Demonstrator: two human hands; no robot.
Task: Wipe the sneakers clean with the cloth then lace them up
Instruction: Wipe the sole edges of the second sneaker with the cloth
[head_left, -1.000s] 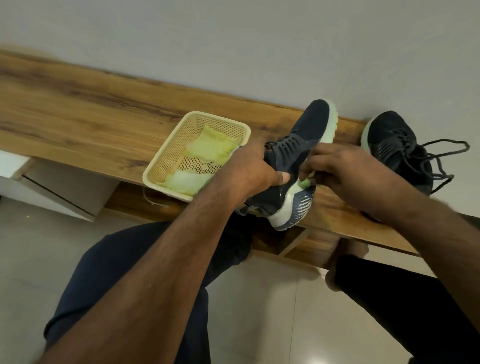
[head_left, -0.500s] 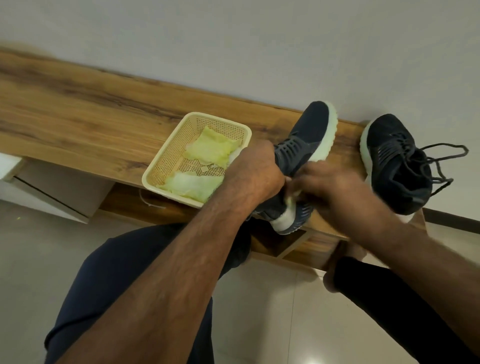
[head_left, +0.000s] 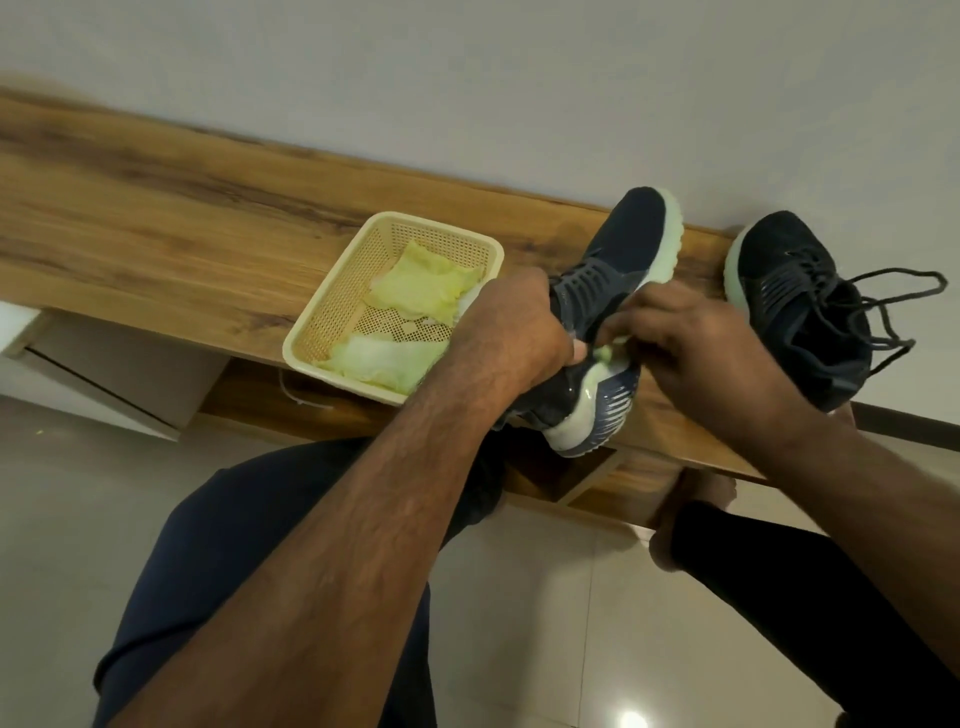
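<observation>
Head camera: looked down on a wooden bench (head_left: 156, 228) set against a pale wall, with the person's knees and a tiled floor below.
Left hand (head_left: 511, 332): curled around the collar of the near sneaker (head_left: 613, 291), thumb pressed on the side above the sole, holding the shoe tilted on its side with the heel over the bench edge.
Right hand (head_left: 696, 348): fingers bent together, pinching a small wad of pale green cloth (head_left: 605, 354) against the sneaker's side, just above the pale midsole.
Near sneaker: dark navy knit upper, light green-white sole, toe pointing toward the wall; no lace visible in its eyelets.
Second sneaker (head_left: 800, 306): stood on the bench just right of the right hand, dark, with loose dark laces (head_left: 893, 306) trailing off its right side.
Basket (head_left: 332, 322): cream plastic mesh, on the bench just left of the left hand, holding two crumpled pale green cloths (head_left: 415, 286).
</observation>
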